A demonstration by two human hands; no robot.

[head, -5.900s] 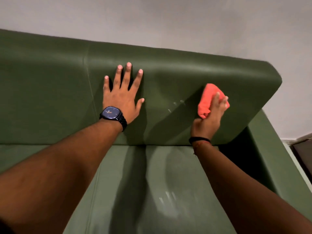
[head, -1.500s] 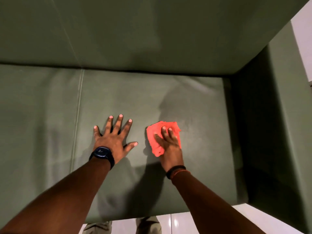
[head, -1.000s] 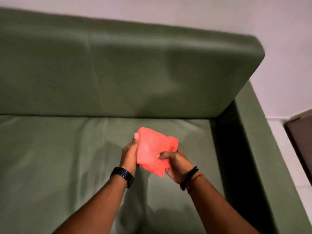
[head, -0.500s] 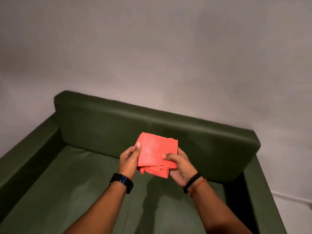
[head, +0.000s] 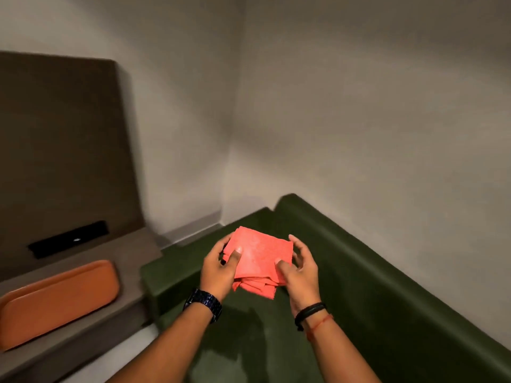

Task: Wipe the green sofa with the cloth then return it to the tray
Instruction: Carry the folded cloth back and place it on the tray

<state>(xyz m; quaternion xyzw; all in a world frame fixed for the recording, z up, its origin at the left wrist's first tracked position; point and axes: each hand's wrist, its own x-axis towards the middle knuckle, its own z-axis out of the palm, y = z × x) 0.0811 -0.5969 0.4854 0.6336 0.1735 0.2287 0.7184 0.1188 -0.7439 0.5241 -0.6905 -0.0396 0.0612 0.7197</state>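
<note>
The folded red cloth [head: 258, 261] sits at frame centre above the green sofa [head: 359, 299], pinched between both hands — left hand [head: 218, 269] clamped on its nine-o'clock edge, right hand [head: 301, 269] on its three-o'clock edge — while the orange tray [head: 55, 302] rests well apart at eight o'clock.

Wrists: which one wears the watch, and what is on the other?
The left wrist wears the dark watch; the right wrist has a black band and red thread.
</note>
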